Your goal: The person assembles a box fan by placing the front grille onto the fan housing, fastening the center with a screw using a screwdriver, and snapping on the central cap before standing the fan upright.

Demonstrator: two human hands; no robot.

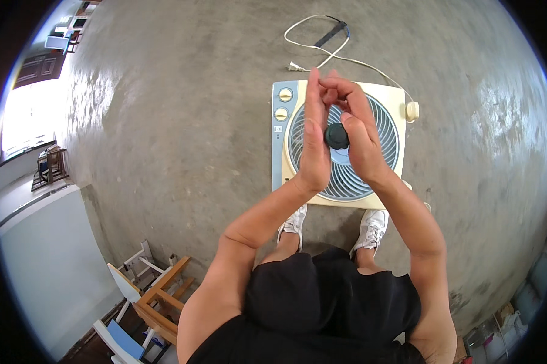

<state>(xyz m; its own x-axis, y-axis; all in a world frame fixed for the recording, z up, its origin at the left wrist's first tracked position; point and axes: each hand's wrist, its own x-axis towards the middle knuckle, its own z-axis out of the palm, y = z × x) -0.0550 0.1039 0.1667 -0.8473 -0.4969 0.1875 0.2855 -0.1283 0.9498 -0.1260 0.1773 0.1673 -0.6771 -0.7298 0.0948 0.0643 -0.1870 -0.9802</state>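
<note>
A cream box fan has been laid flat on the grey floor, its near edge right by the white shoes. Pretty tidy looking: the round blue-grey grille is made up of curved ribs, and the left edge is taken up by a pale blue panel, with two cream dials set near the far left corner. A white cord is looped beyond the far edge. Over the grille, a dark round piece is held between both palms, seen end-on, so its length can't be told. The left hand is kept flat, fingers straight; the right hand is curled, thumb against the piece.
</note>
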